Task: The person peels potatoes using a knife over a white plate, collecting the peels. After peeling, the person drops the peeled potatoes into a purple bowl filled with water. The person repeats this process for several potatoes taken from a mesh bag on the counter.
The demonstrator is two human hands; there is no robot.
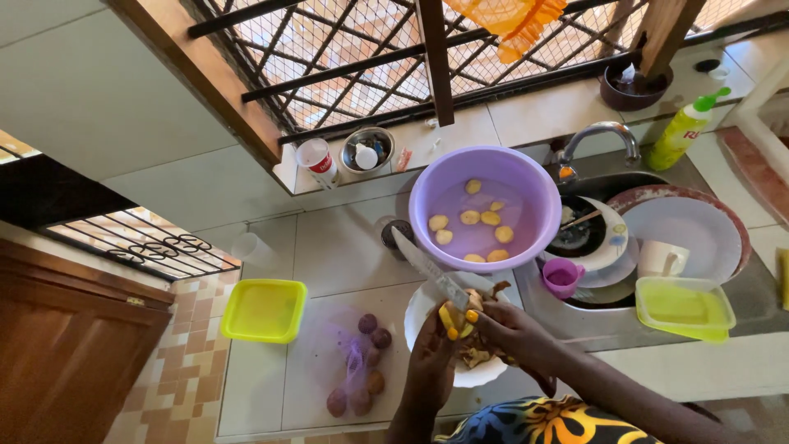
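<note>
My left hand (pixel 430 349) holds a partly peeled potato (pixel 451 317) over a white plate (pixel 421 306) heaped with brown peelings. My right hand (pixel 508 327) grips the handle of a knife (pixel 427 267); its long blade points up and left, with its base against the potato. Just beyond the plate stands a purple basin (pixel 427 182) of water with several peeled yellow potato pieces (pixel 470 217) in it. Left of the plate, unpeeled purple-brown potatoes (pixel 366 362) lie in a thin net bag on the counter.
A yellow square tub (pixel 263 310) sits at the counter's left. At the right a sink under a tap (pixel 598 134) holds plates, a white mug (pixel 662 257), a purple cup (pixel 562 276) and a yellow lidded box (pixel 684 307). A green squeeze bottle (pixel 680 133) stands behind it.
</note>
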